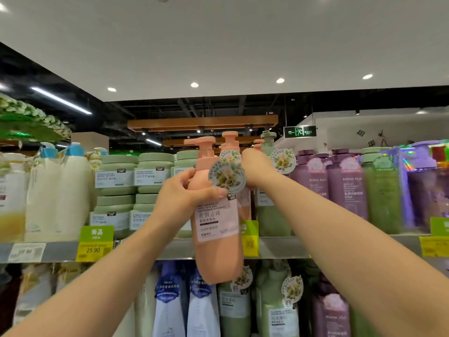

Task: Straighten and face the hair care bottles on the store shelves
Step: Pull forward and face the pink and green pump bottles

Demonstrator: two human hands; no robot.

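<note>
A tall peach pump bottle (217, 249) hangs in the air in front of the top shelf (277, 248), label facing me. My left hand (181, 190) grips its shoulder, thumb across the front under a round flower tag. My right hand (255, 166) reaches behind it into the row, among more peach bottles (229, 142) and a green pump bottle (272, 210); its fingers are hidden. Purple bottles (345, 186) stand to the right.
Green jars (116, 176) are stacked in two layers left of the gap, with cream bottles (58, 195) further left. Yellow and green price tags (94, 244) hang on the shelf edge. A lower shelf holds white, green and purple bottles (277, 307).
</note>
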